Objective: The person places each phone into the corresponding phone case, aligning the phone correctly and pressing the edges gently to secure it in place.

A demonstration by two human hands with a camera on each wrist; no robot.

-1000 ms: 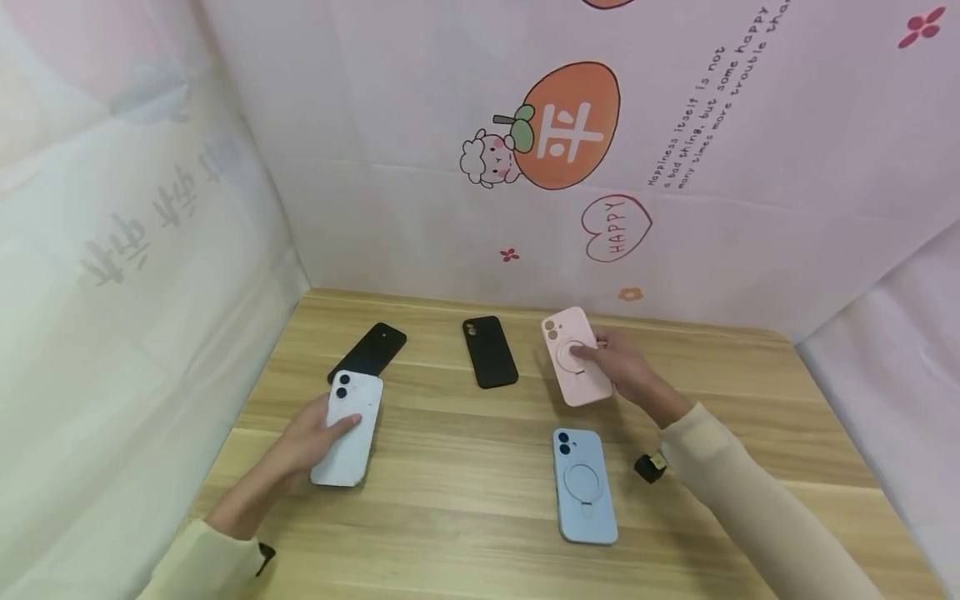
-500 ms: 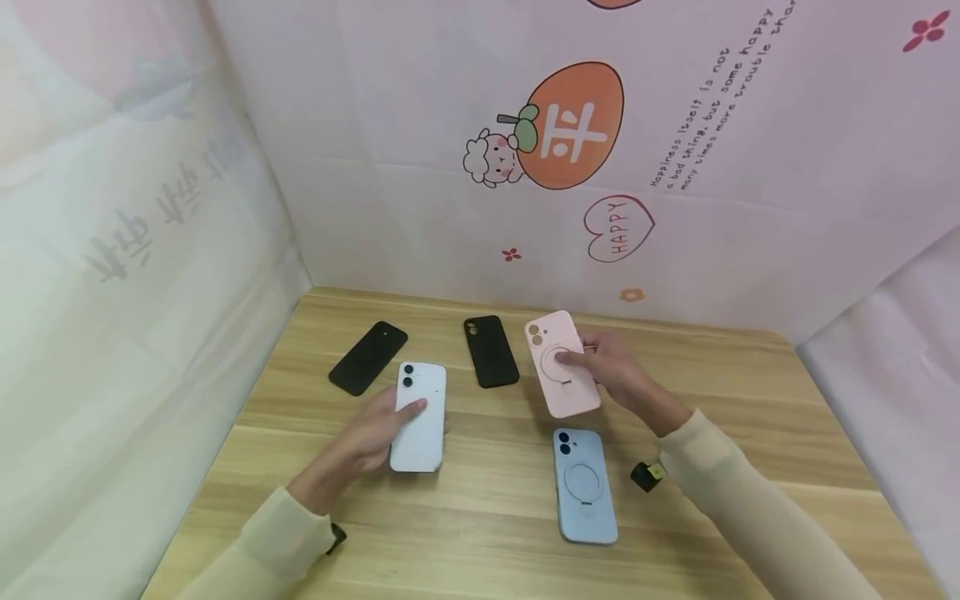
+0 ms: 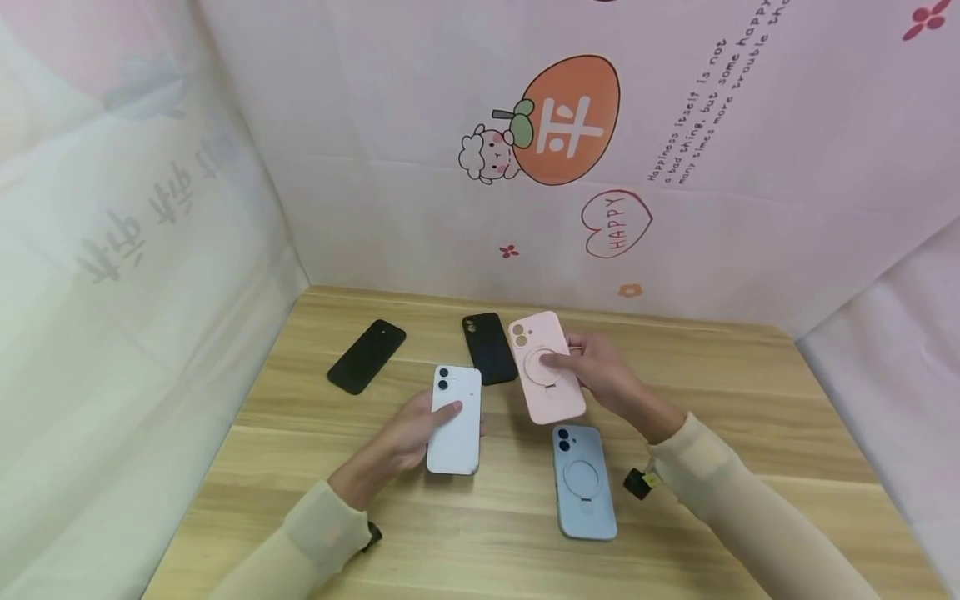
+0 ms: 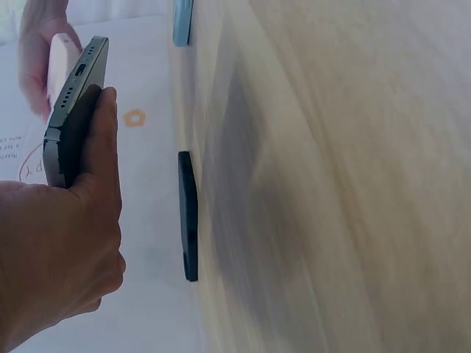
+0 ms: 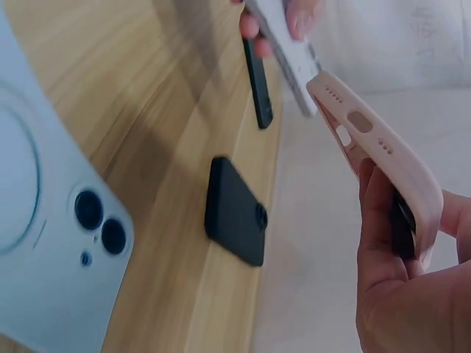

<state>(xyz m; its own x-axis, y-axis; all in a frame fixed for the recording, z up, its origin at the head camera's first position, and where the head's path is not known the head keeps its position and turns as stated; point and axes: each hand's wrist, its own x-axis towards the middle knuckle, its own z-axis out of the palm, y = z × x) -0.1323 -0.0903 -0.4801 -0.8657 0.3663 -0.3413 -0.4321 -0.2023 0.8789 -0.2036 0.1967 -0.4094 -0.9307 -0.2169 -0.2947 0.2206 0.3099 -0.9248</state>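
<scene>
My left hand (image 3: 416,429) grips a white phone (image 3: 454,437) above the table, back up, thumb lying across it. In the left wrist view, the phone's port edge (image 4: 73,88) shows. My right hand (image 3: 603,371) holds a pink phone case (image 3: 551,404) just to the phone's right, thumb on its ring and fingers underneath. From the right wrist view, the case (image 5: 383,140) shows its hollow inner side and bottom cutouts; a dark patch lies inside near the fingers. Phone and case are apart, both tilted.
A light blue phone in a ringed case (image 3: 585,492) lies below the right hand. Behind the held things lies a black phone case (image 3: 489,346), partly covered by the pink one. A flat black phone-like slab (image 3: 366,358) lies at left. Printed cloth walls (image 3: 405,225) border the wooden table (image 3: 465,542).
My left hand has carried the white phone rightward from beside the black slab to the table's middle. My right hand has brought the pink case leftward, narrowing the gap between them.
</scene>
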